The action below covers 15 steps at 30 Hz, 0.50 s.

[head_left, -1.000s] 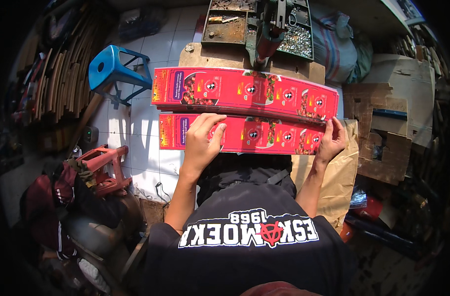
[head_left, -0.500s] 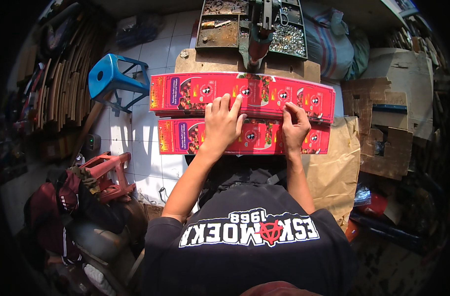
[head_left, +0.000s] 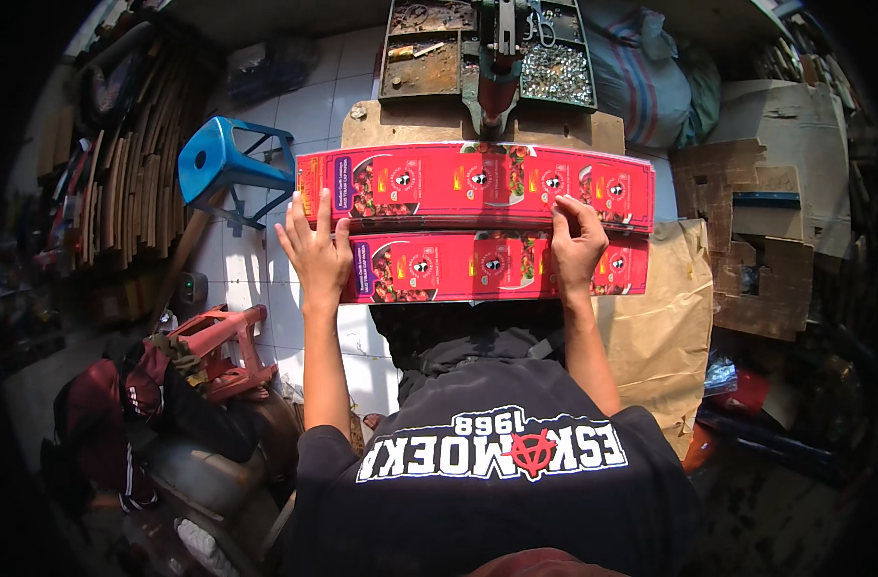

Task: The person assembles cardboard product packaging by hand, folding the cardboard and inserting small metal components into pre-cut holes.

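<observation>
Two stacks of long red printed sheets with food pictures lie crosswise before me, the far stack (head_left: 439,183) slightly overlapping the near stack (head_left: 449,274). My left hand (head_left: 316,252) rests at their left end, fingers spread, its fingertips on the far stack and its palm over the near one. Above the right part of the stacks is my right hand (head_left: 578,245). Its thumb and forefinger are pinched together by the front edge of the far stack; whatever lies between them is too small to make out. Just behind the far stack stands a hand press (head_left: 498,91).
Behind the press sits a divided metal tray (head_left: 429,67) with small shiny metal pieces and scissors (head_left: 542,29). A blue plastic stool (head_left: 218,159) stands left, a red one (head_left: 229,351) nearer. Brown paper (head_left: 660,337) and cut cardboard (head_left: 747,231) lie right.
My left hand has slid left from the middle of the sheets to their left end, with its fingers spread. My right hand stays pinched in nearly the same place.
</observation>
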### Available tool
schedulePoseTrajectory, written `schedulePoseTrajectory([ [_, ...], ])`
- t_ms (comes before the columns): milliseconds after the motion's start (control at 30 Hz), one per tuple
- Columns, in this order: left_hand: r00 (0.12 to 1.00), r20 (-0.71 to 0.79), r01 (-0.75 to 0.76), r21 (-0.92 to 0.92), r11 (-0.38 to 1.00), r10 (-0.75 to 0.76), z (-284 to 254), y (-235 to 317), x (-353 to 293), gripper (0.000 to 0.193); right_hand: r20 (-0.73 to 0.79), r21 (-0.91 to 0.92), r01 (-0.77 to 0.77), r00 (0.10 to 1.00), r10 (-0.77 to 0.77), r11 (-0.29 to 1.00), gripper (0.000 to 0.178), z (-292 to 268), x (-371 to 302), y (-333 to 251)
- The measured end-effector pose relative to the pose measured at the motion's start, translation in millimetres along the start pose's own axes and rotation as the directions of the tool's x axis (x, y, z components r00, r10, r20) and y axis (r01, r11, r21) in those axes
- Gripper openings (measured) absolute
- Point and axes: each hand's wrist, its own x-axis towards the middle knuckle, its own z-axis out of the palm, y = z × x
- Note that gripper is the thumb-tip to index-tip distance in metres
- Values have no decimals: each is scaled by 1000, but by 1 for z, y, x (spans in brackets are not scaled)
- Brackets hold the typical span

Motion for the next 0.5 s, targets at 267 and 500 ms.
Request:
schedulePoseTrajectory([
  [267,861,-135,398,-422,814,-491,-18,-71,-24,16,17,241,-231,972,234,943,15,-25,5,12],
  [500,818,160,544,-524,655,-552,-25,-35,-75,23,-399,-271,-265,906,142,925,26,-110,-7,60],
])
